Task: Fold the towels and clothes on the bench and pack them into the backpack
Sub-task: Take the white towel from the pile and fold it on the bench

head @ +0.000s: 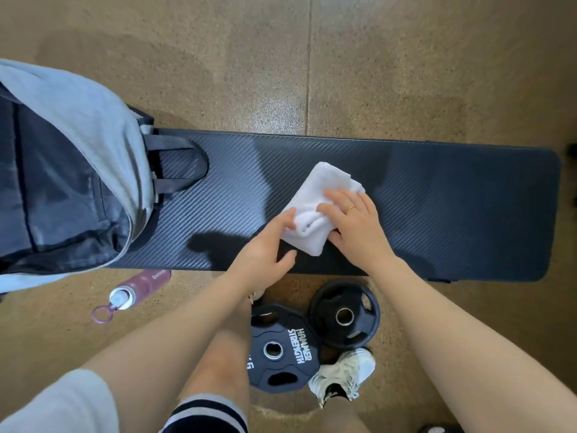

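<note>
A small white towel [321,195], folded into a thick square, lies near the middle of the black padded bench [452,201]. My right hand [356,223] rests flat on the towel's right half, fingers straight, thumb beside its near edge. My left hand [265,248] touches the towel's left edge with its fingertips, thumb spread below. A grey and navy backpack [65,170] lies on the bench's left end, its main compartment gaping open toward me and its black carry handle [184,164] lying on the pad. No other clothes show on the bench.
On the floor in front of the bench lie two black weight plates [282,348] [345,317] and a maroon water bottle [140,287] with a loop cap. My shoe [346,373] stands beside the plates. Brown speckled floor surrounds the bench.
</note>
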{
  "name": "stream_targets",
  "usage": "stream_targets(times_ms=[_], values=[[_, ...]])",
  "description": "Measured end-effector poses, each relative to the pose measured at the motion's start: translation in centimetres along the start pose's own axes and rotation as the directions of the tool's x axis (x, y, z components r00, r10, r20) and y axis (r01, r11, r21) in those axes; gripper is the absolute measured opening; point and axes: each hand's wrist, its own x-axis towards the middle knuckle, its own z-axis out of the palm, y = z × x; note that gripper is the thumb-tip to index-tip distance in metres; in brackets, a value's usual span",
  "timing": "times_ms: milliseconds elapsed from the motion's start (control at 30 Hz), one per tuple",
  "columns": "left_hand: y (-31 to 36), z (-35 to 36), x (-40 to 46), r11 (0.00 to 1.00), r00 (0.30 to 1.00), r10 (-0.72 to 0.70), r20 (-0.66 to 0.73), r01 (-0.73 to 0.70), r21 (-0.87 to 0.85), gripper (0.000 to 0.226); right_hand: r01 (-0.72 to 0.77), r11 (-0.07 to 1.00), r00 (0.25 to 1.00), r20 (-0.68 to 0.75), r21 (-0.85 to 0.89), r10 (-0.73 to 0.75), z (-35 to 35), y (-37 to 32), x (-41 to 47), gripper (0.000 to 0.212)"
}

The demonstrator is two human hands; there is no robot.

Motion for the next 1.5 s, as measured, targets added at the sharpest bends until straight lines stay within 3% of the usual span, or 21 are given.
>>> stream_targets(times_ms=[133, 233, 433, 633, 800, 933, 1133, 1233, 1367, 1500], values=[[3.0, -2.4, -1.6, 0.984, 0.995, -0.068, -0.079, 0.054, -0.169, 0.080, -0.046, 0.983, 0.998, 0.059, 0.177, 0.036, -4.2, -3.1, -0.3, 0.038], [4.4, -5.1, -3.0, 0.969, 0.984, -0.108, -0.139, 0.073, -0.235, 0.063, -0.136, 0.926, 0.972, 0.229, 0.352, 0.055, -7.4, -6.6, 0.5, 0.035], [4.2, -14.2, -5.9, 0.942, 0.941, -0.274, -0.198, 0.221, -0.252, 0.051, -0.186, 0.899, 0.937, 0.347, 0.397, 0.040, -10.7, -14.1, 6.0, 0.042], [1.2, -22.7, -8.4, 0.901, 0.842, -0.404, -0.357, 0.301, -0.311, 0.045, -0.089, 0.843, 0.914, 0.379, 0.531, -0.142, -11.0, -22.4, 12.9, 0.055], [-1.8, -25.8, -10.9, 0.851, 0.766, -0.492, -0.414, 0.324, -0.412, 0.041, -0.027, 0.867, 0.888, 0.409, 0.498, -0.207, -9.5, -27.2, 16.6, 0.047], [-3.2, -27.3, -11.8, 0.886, 0.749, -0.458, -0.480, 0.342, -0.311, 0.036, -0.111, 0.857, 0.876, 0.457, 0.503, -0.155, -9.1, -29.0, 18.6, 0.041], [-6.6, -31.2, -11.4, 0.811, 0.624, -0.559, -0.546, 0.550, -0.202, 0.039, -0.259, 0.770, 0.863, 0.497, 0.583, -0.086, -10.2, -30.3, 22.5, 0.025], [-8.4, -33.1, -11.3, 0.729, 0.504, -0.585, -0.636, 0.671, -0.138, 0.043, -0.337, 0.727, 0.838, 0.543, 0.598, -0.058, -9.9, -31.4, 24.4, 0.023], [-12.9, -35.9, -9.5, 0.625, 0.562, -0.573, -0.597, 0.770, 0.125, 0.056, -0.358, 0.751, 0.868, 0.494, 0.555, 0.050, -7.6, -34.2, 27.8, 0.032], [-18.4, -38.7, -6.3, 0.475, 0.619, -0.490, -0.614, 0.780, 0.407, 0.070, -0.384, 0.735, 0.881, 0.460, 0.559, 0.111, -4.9, -36.8, 31.3, 0.024]])
